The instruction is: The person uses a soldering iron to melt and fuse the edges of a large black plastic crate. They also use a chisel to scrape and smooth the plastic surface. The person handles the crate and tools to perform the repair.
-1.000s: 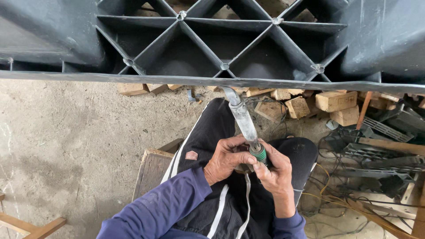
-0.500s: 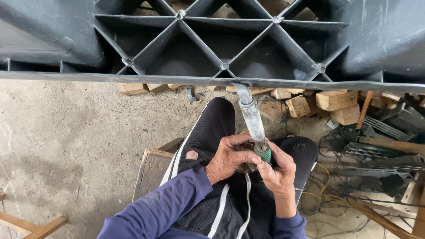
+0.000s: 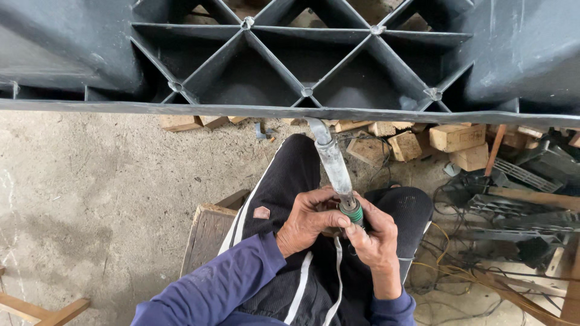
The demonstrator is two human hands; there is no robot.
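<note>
**Both hands on the butt of a long metal tool**

We hold a long grey tool (image 3: 334, 166) over our lap, its bent tip just under the lower edge of the big black ribbed plastic panel (image 3: 241, 72) in front of us; whether tip and edge touch, we cannot tell. Our left hand (image 3: 311, 220) curls around the near end, fingers closed on it beside the green collar (image 3: 353, 212). Our right hand (image 3: 374, 241) pinches the same end from the other side, thumb and forefinger tight just below the collar.

We judge the tool stiff and fairly heavy for its width: a metal barrel, dull and scuffed, so not very slippery. The safe place to hold is where we hold it now, at the collar end (the barrel and tip may be hot, if this is a heating tool). A white cord (image 3: 335, 284) hangs from the handle and could tug at the grip.

Around us lie a wooden stool (image 3: 208, 232), wood blocks (image 3: 450, 139) and tangled cables (image 3: 477, 274) on the concrete floor (image 3: 90, 193).
</note>
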